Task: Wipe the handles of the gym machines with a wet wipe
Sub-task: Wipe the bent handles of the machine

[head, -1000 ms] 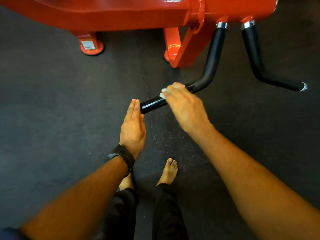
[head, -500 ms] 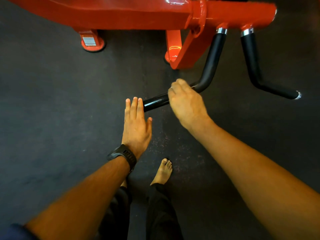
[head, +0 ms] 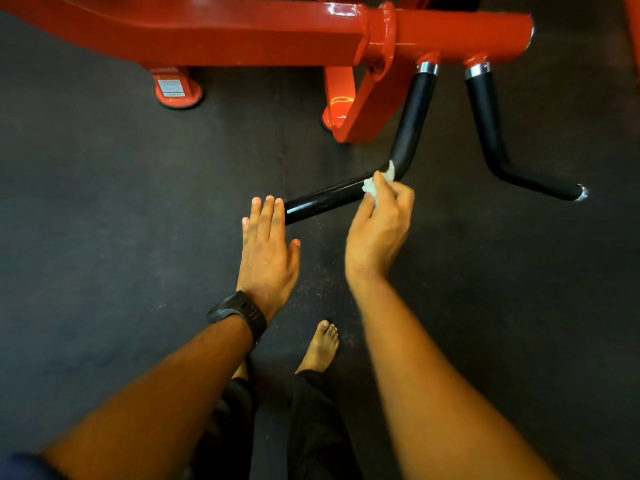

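Right hand (head: 377, 233) pinches wipe (head: 370, 186) against left-pointing handle (head: 325, 199).

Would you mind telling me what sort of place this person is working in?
Most likely a gym. A red machine frame stands on dark rubbery flooring and carries a bent black handle, where the right hand holds a white wipe, beside a second handle.
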A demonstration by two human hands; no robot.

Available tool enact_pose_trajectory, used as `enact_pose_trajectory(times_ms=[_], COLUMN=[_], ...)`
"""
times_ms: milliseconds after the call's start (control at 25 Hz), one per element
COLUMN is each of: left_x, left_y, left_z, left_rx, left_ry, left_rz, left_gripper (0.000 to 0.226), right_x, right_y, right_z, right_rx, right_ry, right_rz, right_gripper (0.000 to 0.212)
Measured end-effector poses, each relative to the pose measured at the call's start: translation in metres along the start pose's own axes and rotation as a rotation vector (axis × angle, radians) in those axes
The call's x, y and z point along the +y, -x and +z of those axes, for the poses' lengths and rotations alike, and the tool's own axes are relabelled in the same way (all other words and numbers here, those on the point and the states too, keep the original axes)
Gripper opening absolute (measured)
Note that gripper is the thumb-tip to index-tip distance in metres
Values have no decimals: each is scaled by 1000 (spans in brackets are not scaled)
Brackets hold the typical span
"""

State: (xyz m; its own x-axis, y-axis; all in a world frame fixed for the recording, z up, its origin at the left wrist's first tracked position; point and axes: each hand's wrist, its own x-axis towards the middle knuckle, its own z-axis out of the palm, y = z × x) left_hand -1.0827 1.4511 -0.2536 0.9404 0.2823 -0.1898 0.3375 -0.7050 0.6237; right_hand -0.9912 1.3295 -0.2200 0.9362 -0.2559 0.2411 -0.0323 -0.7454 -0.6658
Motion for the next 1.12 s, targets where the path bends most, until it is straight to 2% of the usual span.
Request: enact_pose_trajectory(times_ms=[80, 120, 160, 240, 360, 440, 520, 640, 760, 880, 1000, 1120], left_x=[2, 1, 0, -2, 1, 2, 4, 8, 15, 21, 23, 22], left_y=[-1, -2, -2, -3, -2, -1, -2, -5, -10, -14, -15, -15], left_z=[0, 0, -1, -2, -2, -2, -1, 0, 2, 3, 5, 4], left_rx=[2, -7, -22, -42, -48, -47, -50, -43, -59, -68, -67, -59], left_ry=[3, -7, -25, -51, -69, -87, -107, -135, -147, -134, -131, -133], left_rz=[-5, 18, 52, 107, 107, 93, 91, 84, 84, 78, 87, 88], left_gripper=[68, 68, 69, 70, 73, 75, 78, 80, 81, 81, 81, 81], right_x=[-23, -35, -40, -40, -34, -38, -39, -34, -31, -27, -22, -21], right_y=[19, 28, 33, 31, 15, 10, 14, 15, 10, 15, 7, 0], right_z=[11, 18, 24, 29, 23, 18, 14, 12, 6, -2, -4, 0], right_rx=[140, 131, 75, -93, -267, -254, -219, -72, -169, -241, -349, -279], right_ry=[-361, -528, -680, -821, -953, -1071, -1061, -1073, -1051, -1146, -1120, -1107], right_rz=[457, 681, 861, 1032, 1157, 1175, 1174, 1182, 1221, 1323, 1310, 1282], right_gripper=[37, 35, 34, 29, 29, 36, 34, 31, 29, 25, 27, 26])
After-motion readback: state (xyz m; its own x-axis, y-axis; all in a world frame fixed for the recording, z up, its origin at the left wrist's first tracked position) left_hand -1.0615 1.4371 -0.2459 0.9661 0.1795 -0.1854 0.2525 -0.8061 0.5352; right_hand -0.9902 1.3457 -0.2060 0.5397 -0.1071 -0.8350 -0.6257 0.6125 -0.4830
